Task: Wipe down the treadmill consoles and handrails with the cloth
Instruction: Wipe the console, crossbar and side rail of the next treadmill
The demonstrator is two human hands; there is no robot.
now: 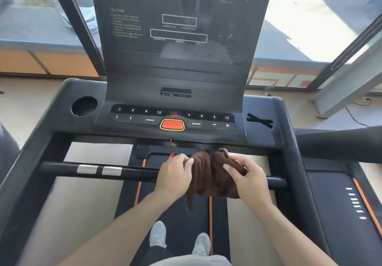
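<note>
A brown cloth (208, 174) is bunched over the black front handrail (132, 172) of the treadmill, right of its middle. My left hand (175, 172) grips the cloth's left side on the bar. My right hand (246, 174) holds the cloth's right side, fingers curled over it. The dark console (175, 38) rises behind, with a button panel (148, 119) and a red stop button (172, 124) below the screen. Two silver pulse sensors (99, 170) sit on the bar's left part.
A round cup holder (83, 106) is at the console's left, a slotted recess (259, 120) at its right. A red safety cord (171, 145) hangs below the stop button. Another treadmill (339, 193) stands to the right. Windows lie beyond; my shoes (179, 240) stand on the belt.
</note>
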